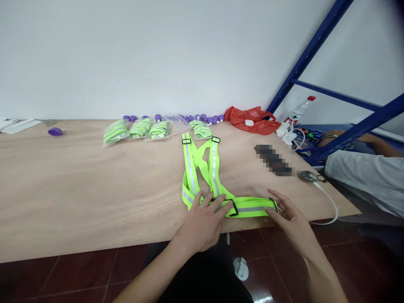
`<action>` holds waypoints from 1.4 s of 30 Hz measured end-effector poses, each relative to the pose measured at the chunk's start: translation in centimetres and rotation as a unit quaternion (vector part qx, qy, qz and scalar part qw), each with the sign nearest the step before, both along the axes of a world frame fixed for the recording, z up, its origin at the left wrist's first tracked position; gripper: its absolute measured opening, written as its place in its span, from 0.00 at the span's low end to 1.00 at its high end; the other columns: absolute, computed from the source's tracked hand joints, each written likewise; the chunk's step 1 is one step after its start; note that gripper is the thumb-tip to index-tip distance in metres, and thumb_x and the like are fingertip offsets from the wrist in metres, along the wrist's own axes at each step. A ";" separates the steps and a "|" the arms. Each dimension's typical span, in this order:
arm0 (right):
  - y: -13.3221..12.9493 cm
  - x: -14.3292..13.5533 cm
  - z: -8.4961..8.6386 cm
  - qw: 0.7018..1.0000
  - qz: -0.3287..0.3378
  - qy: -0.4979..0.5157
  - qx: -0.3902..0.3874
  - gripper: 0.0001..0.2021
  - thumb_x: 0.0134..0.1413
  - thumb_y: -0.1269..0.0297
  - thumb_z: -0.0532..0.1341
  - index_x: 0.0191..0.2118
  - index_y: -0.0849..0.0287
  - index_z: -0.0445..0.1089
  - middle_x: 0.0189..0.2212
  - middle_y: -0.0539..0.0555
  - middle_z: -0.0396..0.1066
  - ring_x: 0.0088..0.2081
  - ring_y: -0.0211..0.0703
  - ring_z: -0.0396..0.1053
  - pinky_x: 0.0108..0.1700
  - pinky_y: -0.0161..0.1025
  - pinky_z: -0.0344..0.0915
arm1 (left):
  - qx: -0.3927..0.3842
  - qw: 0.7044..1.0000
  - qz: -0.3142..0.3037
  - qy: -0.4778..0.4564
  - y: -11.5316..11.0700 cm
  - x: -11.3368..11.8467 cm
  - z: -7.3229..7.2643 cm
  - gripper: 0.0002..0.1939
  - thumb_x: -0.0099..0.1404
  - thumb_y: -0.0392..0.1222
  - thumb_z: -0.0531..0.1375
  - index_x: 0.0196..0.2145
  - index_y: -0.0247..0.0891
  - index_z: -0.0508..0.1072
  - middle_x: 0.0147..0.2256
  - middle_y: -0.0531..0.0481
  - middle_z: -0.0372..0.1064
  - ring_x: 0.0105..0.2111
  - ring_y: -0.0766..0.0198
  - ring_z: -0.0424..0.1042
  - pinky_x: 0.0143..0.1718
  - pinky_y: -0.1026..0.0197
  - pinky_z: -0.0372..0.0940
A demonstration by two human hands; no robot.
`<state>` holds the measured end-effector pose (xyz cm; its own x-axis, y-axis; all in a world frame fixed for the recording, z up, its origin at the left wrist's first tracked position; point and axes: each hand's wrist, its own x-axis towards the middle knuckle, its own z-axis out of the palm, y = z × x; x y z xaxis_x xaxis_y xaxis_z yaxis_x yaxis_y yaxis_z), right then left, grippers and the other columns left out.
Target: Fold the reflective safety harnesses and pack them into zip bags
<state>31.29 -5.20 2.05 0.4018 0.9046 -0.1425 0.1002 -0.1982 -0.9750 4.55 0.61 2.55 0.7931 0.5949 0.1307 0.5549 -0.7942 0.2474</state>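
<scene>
A neon yellow-green strap vest (215, 170) with silver stripes and black buckles lies on the wooden table, its waist strap stretched to the right. My left hand (206, 219) rests on the lower part of the vest beside a black buckle, fingers spread. At the strap's right end, my right hand (288, 216) has its thumb and fingers around the black end buckle, pinching the strap. Behind the vest sit several clear bags with folded yellow-green straps, one of them a bag (115, 131) at the left of the row.
Along the wall lie purple rolls (203, 118) and a red plastic bag (252, 120). To the right are a pixelated dark object (274, 160), a round device (307, 176) with a white cable, a bottle (299, 111) and blue frame bars (339, 99). A person's white sleeve (362, 168) shows beyond.
</scene>
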 end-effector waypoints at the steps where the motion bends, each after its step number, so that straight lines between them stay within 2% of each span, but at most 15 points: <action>1: -0.1 0.0 0.0 1.000 -0.003 0.022 -0.001 0.34 0.43 0.50 0.73 0.58 0.47 0.68 0.39 0.52 0.71 0.34 0.42 0.71 0.31 0.36 0.76 | -0.002 1.000 -0.001 0.003 0.0 0.0 0.0 0.24 0.74 0.42 0.47 0.66 0.45 0.57 0.66 0.51 0.57 0.62 0.48 0.59 0.65 0.38 0.46; 4: -0.2 0.1 0.0 0.996 -0.006 0.086 -0.002 0.30 0.45 0.48 0.72 0.55 0.49 0.72 0.37 0.51 0.70 0.29 0.38 0.69 0.30 0.36 0.75 | -0.004 1.000 -0.003 0.004 0.1 0.0 0.0 0.24 0.74 0.41 0.47 0.66 0.45 0.57 0.66 0.50 0.56 0.62 0.48 0.58 0.65 0.38 0.46; 6: -0.2 0.2 0.1 0.996 -0.007 0.091 -0.002 0.31 0.44 0.49 0.73 0.55 0.51 0.72 0.37 0.51 0.70 0.27 0.36 0.68 0.29 0.37 0.74 | -0.002 1.000 -0.003 0.001 0.1 0.0 0.0 0.24 0.74 0.41 0.47 0.66 0.45 0.57 0.66 0.49 0.57 0.62 0.48 0.59 0.64 0.38 0.47; 10: 0.3 0.3 0.2 0.999 -0.032 0.027 -0.028 0.34 0.37 0.50 0.75 0.53 0.56 0.73 0.35 0.51 0.73 0.26 0.39 0.70 0.30 0.39 0.76 | 0.005 1.000 -0.003 -0.002 0.0 0.0 -0.1 0.25 0.73 0.40 0.48 0.66 0.45 0.56 0.66 0.49 0.57 0.61 0.48 0.59 0.64 0.38 0.48; 15: 1.3 -0.3 0.3 0.996 -0.080 -0.037 -0.026 0.29 0.28 0.48 0.76 0.38 0.60 0.75 0.30 0.53 0.75 0.24 0.43 0.71 0.28 0.43 0.76 | 0.006 1.000 -0.008 0.014 0.1 0.0 -0.3 0.31 0.67 0.37 0.54 0.66 0.46 0.55 0.68 0.50 0.53 0.63 0.46 0.58 0.64 0.36 0.47; 18: 1.7 -0.8 0.5 0.991 -0.096 -0.091 -0.012 0.27 0.32 0.47 0.74 0.36 0.61 0.75 0.24 0.51 0.73 0.22 0.42 0.69 0.27 0.40 0.73 | 0.004 1.000 -0.008 0.017 0.2 0.0 -0.5 0.33 0.64 0.35 0.58 0.65 0.47 0.56 0.68 0.51 0.53 0.63 0.44 0.57 0.64 0.35 0.47; 21: 1.8 -1.4 0.8 0.982 -0.125 -0.140 -0.008 0.27 0.37 0.46 0.71 0.40 0.63 0.76 0.19 0.49 0.69 0.21 0.41 0.67 0.25 0.37 0.68 | 0.004 1.000 -0.009 0.011 0.1 0.1 -0.6 0.28 0.65 0.35 0.57 0.62 0.45 0.61 0.67 0.51 0.55 0.63 0.46 0.58 0.65 0.37 0.46; 25: 2.3 -2.1 1.7 0.975 -0.141 -0.170 0.020 0.26 0.43 0.47 0.68 0.43 0.63 0.77 0.17 0.47 0.66 0.20 0.39 0.64 0.23 0.36 0.64 | 0.007 1.000 0.006 -0.009 0.1 0.1 -0.6 0.18 0.71 0.37 0.51 0.58 0.39 0.64 0.66 0.49 0.57 0.62 0.48 0.59 0.65 0.38 0.48; 30: 3.1 -3.1 3.1 0.966 -0.126 -0.215 0.066 0.22 0.47 0.50 0.67 0.43 0.62 0.77 0.17 0.47 0.65 0.19 0.38 0.62 0.22 0.36 0.64 | 0.012 1.000 -0.008 0.002 0.3 -0.2 -0.6 0.18 0.69 0.36 0.53 0.55 0.38 0.66 0.67 0.48 0.56 0.63 0.46 0.58 0.65 0.37 0.47; 32: 3.4 -3.9 3.9 0.957 -0.122 -0.247 0.096 0.20 0.49 0.51 0.67 0.43 0.60 0.78 0.19 0.48 0.67 0.20 0.38 0.63 0.23 0.36 0.64 | 0.020 1.000 -0.007 0.000 0.1 -0.3 -0.7 0.19 0.69 0.37 0.53 0.56 0.39 0.66 0.67 0.47 0.54 0.65 0.46 0.54 0.66 0.36 0.46; 35: 3.6 -5.9 5.1 0.923 -0.094 -0.342 0.150 0.14 0.55 0.53 0.65 0.42 0.57 0.78 0.24 0.51 0.71 0.23 0.39 0.65 0.27 0.36 0.66 | 0.045 0.998 0.032 -0.011 -0.8 -0.3 -0.7 0.22 0.69 0.38 0.54 0.60 0.41 0.64 0.68 0.43 0.53 0.67 0.40 0.49 0.65 0.32 0.44; 38: 3.9 -9.0 6.0 0.875 -0.021 -0.435 0.211 0.10 0.61 0.58 0.62 0.42 0.55 0.77 0.24 0.51 0.70 0.25 0.39 0.66 0.30 0.36 0.68 | 0.061 0.993 0.100 -0.008 -2.1 -0.1 -0.7 0.25 0.69 0.39 0.54 0.63 0.42 0.62 0.62 0.39 0.61 0.63 0.38 0.58 0.63 0.27 0.45; 40: 4.1 -11.1 5.8 0.847 0.042 -0.458 0.266 0.07 0.63 0.63 0.61 0.42 0.56 0.76 0.23 0.50 0.69 0.24 0.38 0.66 0.30 0.35 0.67 | 0.072 0.991 0.111 0.003 -2.8 -0.1 -1.1 0.26 0.69 0.39 0.54 0.64 0.39 0.62 0.59 0.37 0.65 0.60 0.41 0.62 0.63 0.29 0.47; 42: 4.3 -13.2 5.0 0.827 0.109 -0.452 0.316 0.06 0.64 0.68 0.59 0.40 0.57 0.75 0.25 0.51 0.71 0.26 0.39 0.69 0.31 0.35 0.68 | 0.097 0.991 0.092 0.011 -3.5 -0.1 -2.0 0.26 0.69 0.40 0.54 0.63 0.34 0.64 0.60 0.35 0.64 0.62 0.41 0.61 0.64 0.33 0.51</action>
